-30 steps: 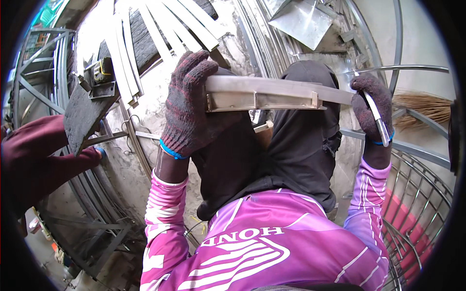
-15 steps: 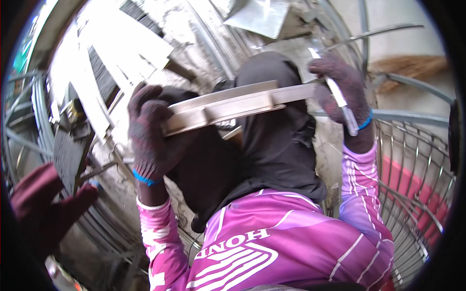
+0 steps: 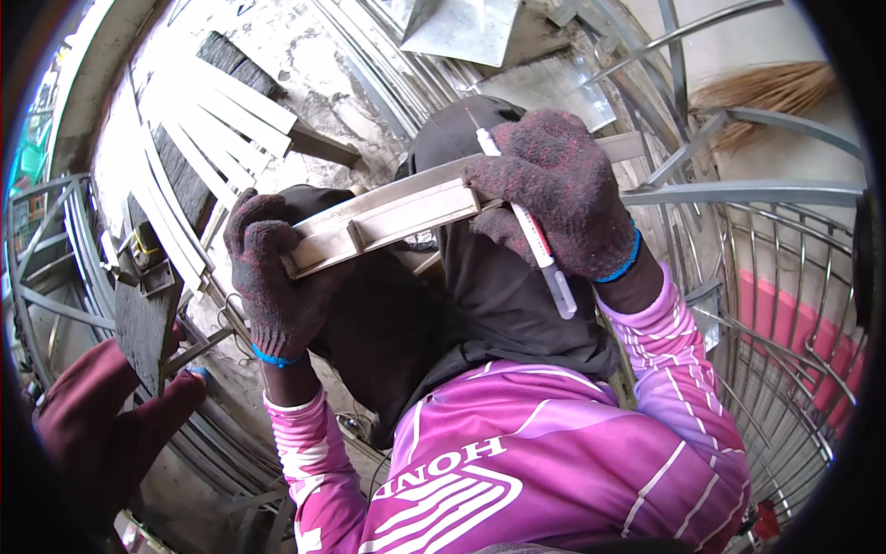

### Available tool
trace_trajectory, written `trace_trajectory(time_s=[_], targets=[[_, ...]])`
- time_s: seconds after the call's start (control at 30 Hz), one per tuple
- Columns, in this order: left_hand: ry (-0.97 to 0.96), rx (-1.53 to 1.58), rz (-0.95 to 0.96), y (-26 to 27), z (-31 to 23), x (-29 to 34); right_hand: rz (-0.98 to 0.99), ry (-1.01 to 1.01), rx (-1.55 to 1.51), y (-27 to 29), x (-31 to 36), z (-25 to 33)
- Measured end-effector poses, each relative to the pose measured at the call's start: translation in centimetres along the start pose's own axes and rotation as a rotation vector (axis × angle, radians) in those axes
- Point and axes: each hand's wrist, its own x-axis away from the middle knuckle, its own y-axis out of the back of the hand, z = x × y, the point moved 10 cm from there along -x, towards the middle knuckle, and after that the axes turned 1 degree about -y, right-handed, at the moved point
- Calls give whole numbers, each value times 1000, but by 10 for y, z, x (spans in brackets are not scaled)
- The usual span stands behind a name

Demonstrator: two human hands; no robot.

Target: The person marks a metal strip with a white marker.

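Observation:
My left hand (image 3: 269,277), in a dark knitted glove with a blue cuff, is closed around the left end of a pale metal strip (image 3: 415,220). The strip is held raised above my lap, tilted up to the right, with a raised edge and a small upright tab on it. My right hand (image 3: 568,198), gloved likewise, holds a white marker pen (image 3: 531,231) with a thin tip pointing up and away. Its fingers bend at the strip's middle; whether they also grip it I cannot tell. Past that hand the strip's far end shows again.
White metal lengths (image 3: 231,111) lie at the far left beside dark boards. Grey metal bars (image 3: 738,192) and a wire rack (image 3: 784,277) stand on the right, near a straw broom (image 3: 766,97). Maroon clothing of a person (image 3: 101,406) shows at the lower left.
My right hand has moved left with the marker pen, from beside the strip's right end to its middle. My left hand keeps its hold and has shifted slightly left.

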Motion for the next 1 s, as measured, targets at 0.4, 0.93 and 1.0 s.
trace_trajectory(time_s=[0.4,0.93,1.0], targets=[[91,72,-83,8,5,3,40,27,-10,5,-23,-8],[22,21,-43,10,-7,-1,301,-171,-1108,-75,-90,44],[7,38,-36,9,-8,0,404,-295,-1238,-83,-86,38]])
